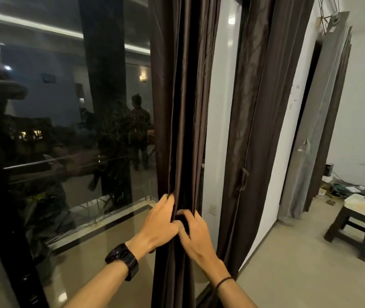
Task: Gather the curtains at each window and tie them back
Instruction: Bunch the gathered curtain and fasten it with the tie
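Observation:
A dark brown curtain (183, 107) hangs bunched in tight folds at the right edge of a large dark window (66, 107). My left hand (157, 223), with a black watch on its wrist, grips the folds from the left. From the right, my right hand (196, 234) closes on the same bundle, so both hands squeeze it together at waist height. A second brown curtain (257, 107) hangs just to the right, with a fabric tieback (242, 178) dangling on it. A grey curtain (323, 121) hangs at a farther opening.
A white wall strip (220, 130) separates the two brown curtains. A dark stool (354, 230) carrying a white tray (362, 204) stands on the tiled floor at right. Tangled cables (346, 187) lie by the far wall. The glass reflects the room and a person.

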Tool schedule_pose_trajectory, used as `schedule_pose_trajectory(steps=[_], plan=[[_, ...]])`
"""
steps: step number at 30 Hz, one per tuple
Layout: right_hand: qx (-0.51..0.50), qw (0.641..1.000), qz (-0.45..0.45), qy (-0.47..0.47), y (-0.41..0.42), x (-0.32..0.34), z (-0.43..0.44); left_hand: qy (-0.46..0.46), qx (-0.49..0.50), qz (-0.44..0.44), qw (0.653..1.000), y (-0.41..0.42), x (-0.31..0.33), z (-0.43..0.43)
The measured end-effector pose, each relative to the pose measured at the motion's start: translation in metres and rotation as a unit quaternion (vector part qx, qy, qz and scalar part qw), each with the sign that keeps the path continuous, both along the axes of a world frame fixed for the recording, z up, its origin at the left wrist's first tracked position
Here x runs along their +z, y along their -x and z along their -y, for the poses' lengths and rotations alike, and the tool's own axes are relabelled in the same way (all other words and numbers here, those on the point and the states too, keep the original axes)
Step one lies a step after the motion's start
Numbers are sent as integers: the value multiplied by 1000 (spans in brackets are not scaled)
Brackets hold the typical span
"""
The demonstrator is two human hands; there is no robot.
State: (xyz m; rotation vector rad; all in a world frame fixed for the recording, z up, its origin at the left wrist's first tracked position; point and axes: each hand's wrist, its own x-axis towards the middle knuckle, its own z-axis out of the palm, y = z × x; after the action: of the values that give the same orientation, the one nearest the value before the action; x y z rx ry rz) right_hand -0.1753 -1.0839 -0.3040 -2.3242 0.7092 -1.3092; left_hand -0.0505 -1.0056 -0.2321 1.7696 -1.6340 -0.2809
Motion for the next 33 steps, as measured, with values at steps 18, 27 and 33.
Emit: schedule_pose_trajectory(steps=[18,27,33], plan=[[12,993,-56,-107,11,13,0,18,-48,-88,995,-31,-12,12],[40,986,-62,-147,9,19,-13,88,-11,-46,995,-27,-12,12],[-17,993,-36,-114,23,19,-5,56,-127,-144,980,-36,2,2]])
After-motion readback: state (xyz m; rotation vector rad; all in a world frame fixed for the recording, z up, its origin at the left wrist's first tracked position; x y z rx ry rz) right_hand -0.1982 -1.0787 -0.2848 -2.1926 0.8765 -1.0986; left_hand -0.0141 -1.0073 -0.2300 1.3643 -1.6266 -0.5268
